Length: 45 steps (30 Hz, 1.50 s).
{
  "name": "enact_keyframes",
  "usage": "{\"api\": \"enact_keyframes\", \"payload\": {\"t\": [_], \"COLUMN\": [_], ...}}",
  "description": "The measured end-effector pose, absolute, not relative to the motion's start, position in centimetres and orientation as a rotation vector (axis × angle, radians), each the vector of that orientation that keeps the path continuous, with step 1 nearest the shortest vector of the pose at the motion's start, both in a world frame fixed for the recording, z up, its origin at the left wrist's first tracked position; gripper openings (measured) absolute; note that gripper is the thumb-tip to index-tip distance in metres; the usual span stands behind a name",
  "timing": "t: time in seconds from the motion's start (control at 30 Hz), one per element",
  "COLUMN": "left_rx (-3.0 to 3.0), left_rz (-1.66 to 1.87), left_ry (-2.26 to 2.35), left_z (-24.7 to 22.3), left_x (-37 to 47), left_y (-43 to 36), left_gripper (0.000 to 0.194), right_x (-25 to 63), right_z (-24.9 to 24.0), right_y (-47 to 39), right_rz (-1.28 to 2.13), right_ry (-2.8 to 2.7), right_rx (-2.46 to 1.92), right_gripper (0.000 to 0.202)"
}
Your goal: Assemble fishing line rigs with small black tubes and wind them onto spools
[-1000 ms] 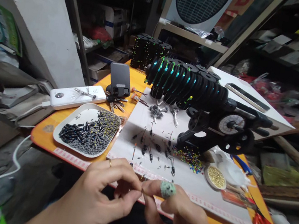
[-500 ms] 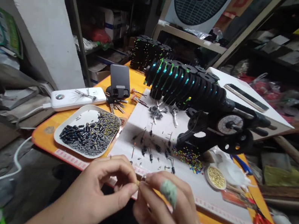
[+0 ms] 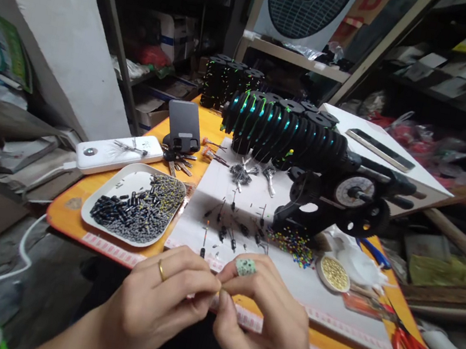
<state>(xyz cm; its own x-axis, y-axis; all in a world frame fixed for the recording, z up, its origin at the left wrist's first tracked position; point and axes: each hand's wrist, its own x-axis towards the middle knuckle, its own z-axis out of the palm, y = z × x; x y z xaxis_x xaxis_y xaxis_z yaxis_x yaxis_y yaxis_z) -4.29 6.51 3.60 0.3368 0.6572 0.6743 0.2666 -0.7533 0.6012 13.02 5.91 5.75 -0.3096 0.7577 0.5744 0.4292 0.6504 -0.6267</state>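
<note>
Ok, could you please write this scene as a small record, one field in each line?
Left hand: left hand, gold ring on one finger; fingers drawn together
Right hand: right hand, green wrap on one finger; fingertips close against the left hand's
Between fingertips: too small to tell
Left side: white tray of small dark and grey parts
Middle: pale board, with scattered dark pieces and colourful beads
Behind board's front: black apparatus with dial
Right side: red-handled scissors

Multicoloured beads (image 3: 297, 248), speckled green wrap (image 3: 245, 267)
</note>
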Motion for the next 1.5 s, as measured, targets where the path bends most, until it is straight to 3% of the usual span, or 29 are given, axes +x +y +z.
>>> {"api": "enact_keyframes", "payload": {"t": [0.23, 0.43, 0.67, 0.77, 1.17, 1.5], "left_rx": [2.187, 1.621, 1.163, 1.183, 1.709, 1.848], "left_rz": [1.237, 1.069, 0.999, 1.03, 1.199, 1.15], "left_ry": [0.93, 1.06, 0.865, 0.867, 0.981, 1.05], "left_z": [3.8, 4.3, 4.1, 4.0, 3.2, 3.4], "left_x": [-4.3, -3.9, -4.0, -3.9, -4.6, -4.9], "left_y": [6.6, 6.8, 6.7, 6.5, 5.6, 5.2], "left_gripper": [0.013, 0.015, 0.007, 0.007, 0.016, 0.027], "right_x": [13.4, 12.8, 12.4, 12.2, 11.9, 12.1], "right_z": [5.5, 5.3, 4.8, 4.4, 3.8, 3.5], "right_y": [5.8, 6.0, 5.6, 5.2, 4.2, 3.7], "right_rz": [0.353, 0.193, 0.128, 0.072, 0.474, 0.498], "right_ry": [-2.032, -2.074, -1.999, -1.961, -1.696, -1.698], "right_rx": [-0.854, -0.846, -0.835, -0.878, -1.045, -1.087], "right_gripper": [0.019, 0.019, 0.027, 0.03, 0.019, 0.017]}}
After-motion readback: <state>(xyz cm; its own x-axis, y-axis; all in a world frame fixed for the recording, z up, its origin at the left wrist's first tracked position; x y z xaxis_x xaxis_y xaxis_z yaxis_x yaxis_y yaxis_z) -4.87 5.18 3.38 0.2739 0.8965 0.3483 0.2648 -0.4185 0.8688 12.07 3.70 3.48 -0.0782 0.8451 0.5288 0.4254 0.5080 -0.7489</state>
